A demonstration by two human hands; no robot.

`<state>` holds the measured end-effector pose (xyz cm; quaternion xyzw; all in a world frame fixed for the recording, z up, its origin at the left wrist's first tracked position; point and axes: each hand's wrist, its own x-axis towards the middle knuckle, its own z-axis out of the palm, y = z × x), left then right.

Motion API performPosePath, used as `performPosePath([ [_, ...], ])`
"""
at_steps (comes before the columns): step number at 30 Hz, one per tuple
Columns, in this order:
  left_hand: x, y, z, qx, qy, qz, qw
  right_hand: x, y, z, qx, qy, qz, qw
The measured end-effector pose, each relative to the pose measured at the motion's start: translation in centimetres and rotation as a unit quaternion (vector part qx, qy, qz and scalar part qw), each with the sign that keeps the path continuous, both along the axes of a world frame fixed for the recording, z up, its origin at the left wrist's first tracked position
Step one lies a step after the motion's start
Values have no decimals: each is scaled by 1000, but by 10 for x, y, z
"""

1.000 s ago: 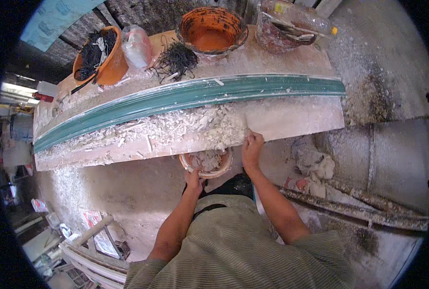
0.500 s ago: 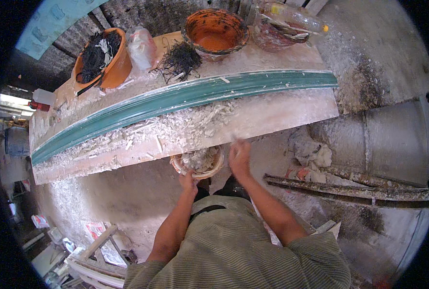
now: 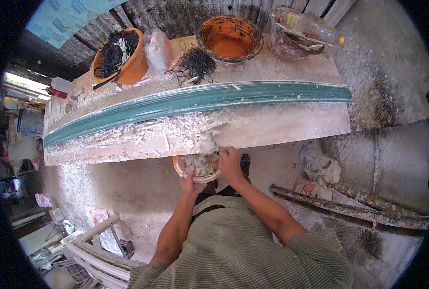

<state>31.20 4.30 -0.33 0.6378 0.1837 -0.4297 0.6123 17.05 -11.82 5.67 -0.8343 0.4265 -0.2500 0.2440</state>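
Observation:
My left hand holds a small orange bowl from below, just under the near edge of the long workbench. The bowl is full of white plaster scraps. My right hand rests at the bench's edge, over the bowl's right rim, touching the scraps. More white scraps lie in a heap on the bench in front of a long green moulding strip.
At the back of the bench stand an orange bucket of dark fibres, a plastic bag, a loose fibre tuft, an orange basin and a bowl with a plastic bottle. A concrete pipe and a rusty bar lie at right; a white frame lower left.
My right hand has moved from the bench top down to the bowl's rim, and scraps have gone into the bowl. The view has shifted a little downward.

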Motion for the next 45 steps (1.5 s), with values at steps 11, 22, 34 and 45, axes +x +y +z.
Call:
performPosePath([
  [11,-20,-11,12,-34,59,26,997,-13,-105,-7,-11,45,-125,991],
  [22,-15,-5,-19,-7,16,19,1000,-40,-13,9,95,27,23,995],
  [34,-8,-14,3,-47,9,6,999,-9,-43,-29,43,99,-166,980],
  [45,-26,-17,-18,-41,15,68,997,-110,-115,50,20,176,100,979],
])
